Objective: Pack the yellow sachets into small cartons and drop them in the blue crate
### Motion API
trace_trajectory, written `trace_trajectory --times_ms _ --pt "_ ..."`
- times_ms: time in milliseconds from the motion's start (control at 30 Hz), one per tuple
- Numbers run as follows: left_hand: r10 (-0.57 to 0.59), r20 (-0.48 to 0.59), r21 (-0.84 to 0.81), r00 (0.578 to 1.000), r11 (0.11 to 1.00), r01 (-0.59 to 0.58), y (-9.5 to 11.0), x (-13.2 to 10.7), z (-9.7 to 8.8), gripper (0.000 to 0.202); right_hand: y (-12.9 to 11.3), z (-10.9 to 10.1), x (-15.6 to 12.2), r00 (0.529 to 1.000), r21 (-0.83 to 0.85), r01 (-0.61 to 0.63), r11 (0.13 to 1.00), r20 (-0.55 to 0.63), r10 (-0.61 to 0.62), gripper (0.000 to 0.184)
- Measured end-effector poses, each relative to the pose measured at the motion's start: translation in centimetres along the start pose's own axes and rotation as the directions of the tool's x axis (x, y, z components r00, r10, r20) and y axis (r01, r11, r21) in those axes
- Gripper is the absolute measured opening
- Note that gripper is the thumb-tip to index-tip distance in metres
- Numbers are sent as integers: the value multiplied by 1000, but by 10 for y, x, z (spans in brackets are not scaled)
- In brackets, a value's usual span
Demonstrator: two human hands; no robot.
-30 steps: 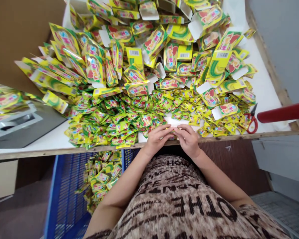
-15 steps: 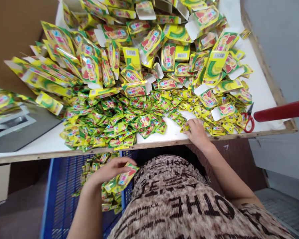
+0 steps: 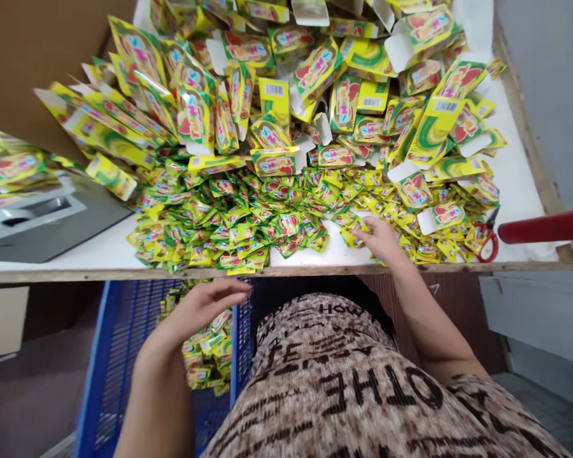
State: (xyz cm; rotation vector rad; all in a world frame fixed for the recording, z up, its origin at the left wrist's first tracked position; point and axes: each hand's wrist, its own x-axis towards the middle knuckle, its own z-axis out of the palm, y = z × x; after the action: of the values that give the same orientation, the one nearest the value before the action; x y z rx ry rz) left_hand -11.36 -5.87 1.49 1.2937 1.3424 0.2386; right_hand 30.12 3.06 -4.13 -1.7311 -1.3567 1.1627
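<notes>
The fingers of the left hand are stretched out and loosely spread, pointing across toward the person's front, above a blue plastic basket. Printed yellow-and-green packs lie heaped inside it, below the hand. The right hand rests at the front of the white tabletop, its fingers bent over a few small green-and-yellow sachets; whether they pinch one cannot be told, since the fingertips hide the spot.

A broad pile of mostly green sachets spreads to the left of that hand, and more yellow ones lie to its right. Behind the sachets, open cartons with fruit pictures and bright lettering are heaped at all angles, several with white flaps out. One carton lies on the yellow sachets, right of the right hand. Farther right are red-handled scissors, just beside the end of a red bar. A wooden strip edges the front. On the left a grey panel lies near a brown cardboard surface.
</notes>
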Motion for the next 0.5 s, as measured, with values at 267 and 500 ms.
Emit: trace_trajectory --times_ms 267,500 --pt "455 -88 70 886 890 -450 109 159 132 18 10 11 -5 993 185 -116 976 27 113 41" --pt "363 -255 482 896 851 -208 120 190 176 36 14 6 -15 989 457 -68 887 -83 119 47"
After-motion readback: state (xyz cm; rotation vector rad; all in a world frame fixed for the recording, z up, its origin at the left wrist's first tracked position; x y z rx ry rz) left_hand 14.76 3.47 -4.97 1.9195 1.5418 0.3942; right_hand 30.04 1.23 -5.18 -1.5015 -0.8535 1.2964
